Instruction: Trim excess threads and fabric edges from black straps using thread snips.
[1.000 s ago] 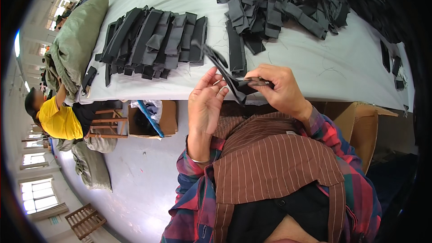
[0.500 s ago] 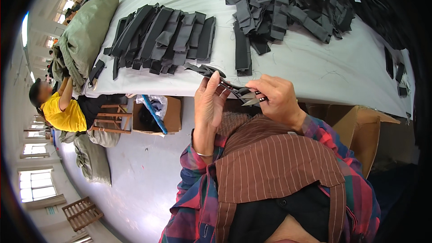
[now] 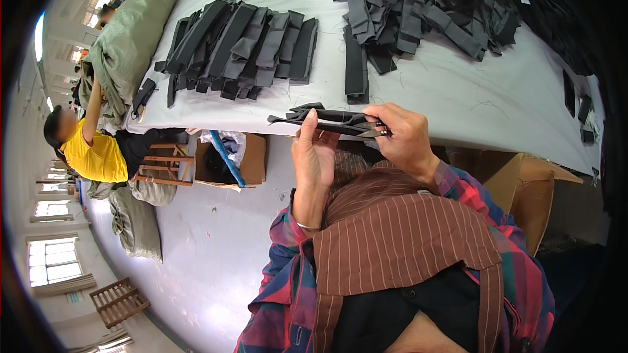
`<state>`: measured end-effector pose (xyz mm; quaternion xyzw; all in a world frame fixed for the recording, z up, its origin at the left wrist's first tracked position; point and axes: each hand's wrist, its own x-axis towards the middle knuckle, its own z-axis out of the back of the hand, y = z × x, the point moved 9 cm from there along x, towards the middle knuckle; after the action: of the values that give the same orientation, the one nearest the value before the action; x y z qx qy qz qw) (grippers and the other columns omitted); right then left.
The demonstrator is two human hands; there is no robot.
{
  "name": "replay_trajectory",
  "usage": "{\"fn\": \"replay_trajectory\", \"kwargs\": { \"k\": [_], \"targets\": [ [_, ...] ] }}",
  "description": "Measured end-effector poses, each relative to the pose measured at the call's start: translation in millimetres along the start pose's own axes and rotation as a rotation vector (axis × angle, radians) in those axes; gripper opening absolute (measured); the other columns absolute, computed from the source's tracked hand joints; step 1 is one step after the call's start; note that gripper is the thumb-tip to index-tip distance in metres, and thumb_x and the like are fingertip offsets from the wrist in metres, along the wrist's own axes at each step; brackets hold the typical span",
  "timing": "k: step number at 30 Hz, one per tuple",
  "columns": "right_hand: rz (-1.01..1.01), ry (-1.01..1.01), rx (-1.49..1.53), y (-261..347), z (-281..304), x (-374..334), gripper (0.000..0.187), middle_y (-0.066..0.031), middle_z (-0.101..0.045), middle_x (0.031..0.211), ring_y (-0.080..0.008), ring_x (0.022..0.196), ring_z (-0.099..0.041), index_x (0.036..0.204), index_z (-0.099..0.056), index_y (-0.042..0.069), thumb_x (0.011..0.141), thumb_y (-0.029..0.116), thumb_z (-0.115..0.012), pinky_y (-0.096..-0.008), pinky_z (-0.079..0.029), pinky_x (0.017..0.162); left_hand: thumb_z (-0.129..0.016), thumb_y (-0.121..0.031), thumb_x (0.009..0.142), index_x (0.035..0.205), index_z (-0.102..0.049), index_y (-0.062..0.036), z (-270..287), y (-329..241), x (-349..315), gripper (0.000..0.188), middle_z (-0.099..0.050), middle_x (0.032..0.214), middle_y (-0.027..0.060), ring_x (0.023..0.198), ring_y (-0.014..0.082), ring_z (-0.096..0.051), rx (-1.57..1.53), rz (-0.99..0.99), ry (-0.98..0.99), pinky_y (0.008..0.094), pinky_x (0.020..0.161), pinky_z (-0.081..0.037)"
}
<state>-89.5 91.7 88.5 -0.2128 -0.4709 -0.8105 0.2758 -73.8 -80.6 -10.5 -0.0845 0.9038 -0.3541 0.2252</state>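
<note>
Just off the table's near edge, my left hand (image 3: 314,163) pinches dark grey fabric strips (image 3: 335,116) between thumb and fingers. They stretch sideways toward my right hand (image 3: 407,138). That hand is closed around small thread snips (image 3: 377,133), whose metal blades show beside the strips' right end. Whether its fingers also grip the fabric is hard to make out. Beyond my left hand, a row of dark grey fabric strips (image 3: 226,49) lies side by side on the table. A loose heap of similar strips (image 3: 418,10) is farther right.
The white-covered table (image 3: 261,110) spans the front. Under its edge stand a cardboard box (image 3: 254,162) on the left and another cardboard box (image 3: 526,199) on the right. At the far left, a person in yellow (image 3: 98,157) reaches to a large sack (image 3: 140,26).
The strips have gone from drooping and bent to straighter and nearly level between my hands. My left hand has shifted slightly right. The person in yellow has raised an arm along the sack.
</note>
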Motion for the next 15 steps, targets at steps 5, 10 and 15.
{"fn": "replay_trajectory", "kwargs": {
  "k": [5, 10, 15],
  "targets": [
    [-0.080, 0.019, 0.041, -13, -6, 2, 0.024, -0.0083, -0.061, 0.072, -0.0143, 0.059, -0.059, 0.095, -0.064, 0.001, 0.073, -0.009, -0.061, -0.0261, -0.047, 0.055, -0.069, -0.025, 0.086, 0.094, -0.056, -0.0082, -3, 13, 7, 0.022, -0.061, 0.085, 0.0049, 0.078, 0.0182, -0.060, -0.119, 0.171, 0.066, 0.0323, 0.079, -0.051],
    [-0.420, 0.091, 0.280, -58, -20, 2, 0.016, -0.0098, -0.063, 0.070, -0.0159, 0.057, -0.059, 0.095, -0.064, 0.003, 0.080, 0.002, -0.064, -0.0276, -0.046, 0.054, -0.065, -0.026, 0.088, 0.087, -0.060, -0.0098, -21, 7, 18, 0.017, -0.064, 0.090, 0.0082, 0.087, 0.0219, -0.060, -0.104, 0.175, 0.164, 0.0355, 0.086, -0.048],
    [-0.560, 0.158, 0.294, -76, -18, 9, 0.020, -0.0044, -0.060, 0.074, -0.0133, 0.064, -0.055, 0.102, -0.065, 0.007, 0.083, 0.011, -0.067, -0.0254, -0.046, 0.060, -0.062, -0.012, 0.086, 0.103, -0.059, -0.0050, -41, -4, 24, 0.019, -0.065, 0.107, 0.0160, 0.096, 0.0223, -0.062, 0.050, 0.034, 0.214, 0.0351, 0.086, -0.048]
  ]
}}
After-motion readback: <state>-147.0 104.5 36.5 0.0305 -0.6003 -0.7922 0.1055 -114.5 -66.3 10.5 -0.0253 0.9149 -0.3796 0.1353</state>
